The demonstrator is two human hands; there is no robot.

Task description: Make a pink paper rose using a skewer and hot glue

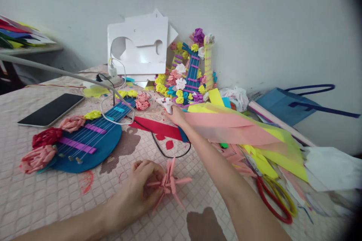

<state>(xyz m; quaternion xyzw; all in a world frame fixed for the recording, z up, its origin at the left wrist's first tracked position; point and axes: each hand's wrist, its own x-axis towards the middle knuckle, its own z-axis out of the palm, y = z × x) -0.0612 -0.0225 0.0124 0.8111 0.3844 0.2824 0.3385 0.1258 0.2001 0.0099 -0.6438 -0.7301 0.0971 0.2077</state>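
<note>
1. The blue paper guitar lies flat, with rolled paper roses along its edge.
2. Nearer the viewer and right of the guitar, the left hand pinches a pink paper flower between thumb and fingers.
3. Right of the guitar's neck, the right hand is closed around a white glue gun.
4. Left of the guitar lies a phone; well to its right, scissors.

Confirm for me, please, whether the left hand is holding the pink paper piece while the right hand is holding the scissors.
Not quite: the head view shows the right hand holding the white glue gun. The left hand is indeed holding the pink paper piece.
</note>
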